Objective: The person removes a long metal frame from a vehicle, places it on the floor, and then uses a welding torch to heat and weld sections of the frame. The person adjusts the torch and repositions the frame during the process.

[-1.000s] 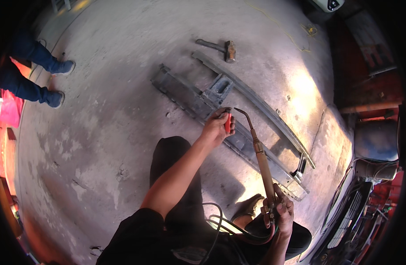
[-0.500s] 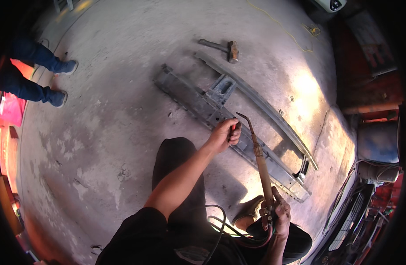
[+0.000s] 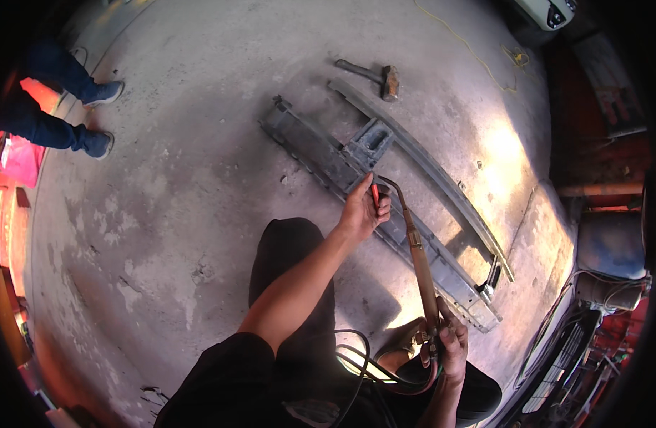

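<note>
My left hand is closed around a small red lighter, with the thumb at its upper end. Right beside that thumb is the bent tip of a gas torch, which slants up from the lower right. My right hand grips the torch low on its handle, by the valves. From there hoses run back toward my lap. Beyond my hands a long grey metal beam with a raised box-like bracket lies on the floor. No flame shows at the tip.
A second, thinner metal rail lies beyond the beam, with a sledgehammer past its far end. Another person's legs stand at far left. Car parts, including a black grille, line the right side. A yellow cord crosses the far floor.
My left hand has opened its grip a little, its thumb now raised and the lighter more exposed. Thumb and torch tip have come close together. The whole view has shifted slightly.
</note>
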`<state>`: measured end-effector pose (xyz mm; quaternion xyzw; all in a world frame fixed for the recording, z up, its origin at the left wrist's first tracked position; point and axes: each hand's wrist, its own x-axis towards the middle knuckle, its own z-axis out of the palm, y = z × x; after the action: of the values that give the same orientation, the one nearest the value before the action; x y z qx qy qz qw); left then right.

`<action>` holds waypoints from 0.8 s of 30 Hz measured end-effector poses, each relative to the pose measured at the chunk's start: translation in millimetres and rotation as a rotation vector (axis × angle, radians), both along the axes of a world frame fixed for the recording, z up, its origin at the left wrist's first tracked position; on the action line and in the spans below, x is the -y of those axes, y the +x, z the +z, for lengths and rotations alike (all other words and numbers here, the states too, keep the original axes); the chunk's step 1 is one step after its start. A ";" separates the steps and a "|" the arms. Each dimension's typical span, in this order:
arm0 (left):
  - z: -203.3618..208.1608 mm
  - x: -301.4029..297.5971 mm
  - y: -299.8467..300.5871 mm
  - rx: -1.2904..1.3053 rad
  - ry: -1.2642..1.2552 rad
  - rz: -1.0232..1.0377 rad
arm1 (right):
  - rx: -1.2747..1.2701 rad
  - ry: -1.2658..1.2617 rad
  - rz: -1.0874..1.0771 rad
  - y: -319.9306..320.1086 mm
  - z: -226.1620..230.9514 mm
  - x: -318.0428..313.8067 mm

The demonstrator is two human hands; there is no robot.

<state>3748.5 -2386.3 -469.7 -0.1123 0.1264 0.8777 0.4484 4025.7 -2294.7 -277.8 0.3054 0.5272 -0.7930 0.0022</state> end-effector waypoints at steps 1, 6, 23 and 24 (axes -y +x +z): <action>-0.4 0.2 -1.0 -0.010 0.018 0.003 | 0.005 0.000 -0.002 2.6 0.4 -0.6; -3.3 0.1 0.0 -0.077 0.022 -0.050 | 0.006 -0.027 -0.017 7.9 -0.5 -0.7; -7.6 -1.0 -5.2 0.026 -0.022 0.013 | 0.005 0.023 -0.013 -14.4 -8.3 -1.7; -6.9 -0.5 -5.5 0.011 -0.003 0.020 | -0.025 -0.005 -0.005 -10.8 -5.9 -2.9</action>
<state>3743.0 -2385.8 -476.6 -0.1191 0.1243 0.8812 0.4403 4014.9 -2291.8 -283.7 0.2966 0.5244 -0.7981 -0.0057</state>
